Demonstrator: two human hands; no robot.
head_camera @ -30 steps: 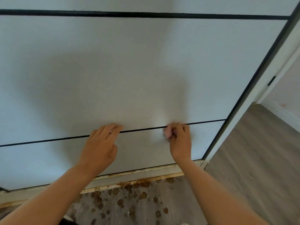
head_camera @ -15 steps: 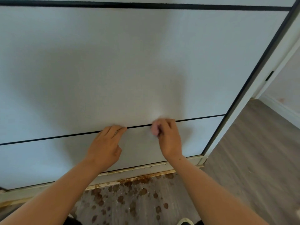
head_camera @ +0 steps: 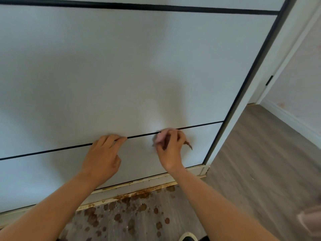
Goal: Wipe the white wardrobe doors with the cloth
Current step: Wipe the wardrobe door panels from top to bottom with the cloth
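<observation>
Right hand (head_camera: 171, 150) is gripping crumpled pink cloth (head_camera: 160, 137) on smooth white wardrobe door (head_camera: 121, 66).
Cloth is lying on the thin black seam (head_camera: 199, 126); left hand (head_camera: 102, 157), flat and empty, is touching it.

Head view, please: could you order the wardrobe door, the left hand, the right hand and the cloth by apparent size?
1. wardrobe door, filling most of the frame.
2. left hand and right hand: they look alike, so unranked.
3. cloth, mostly hidden in the right hand.
</observation>
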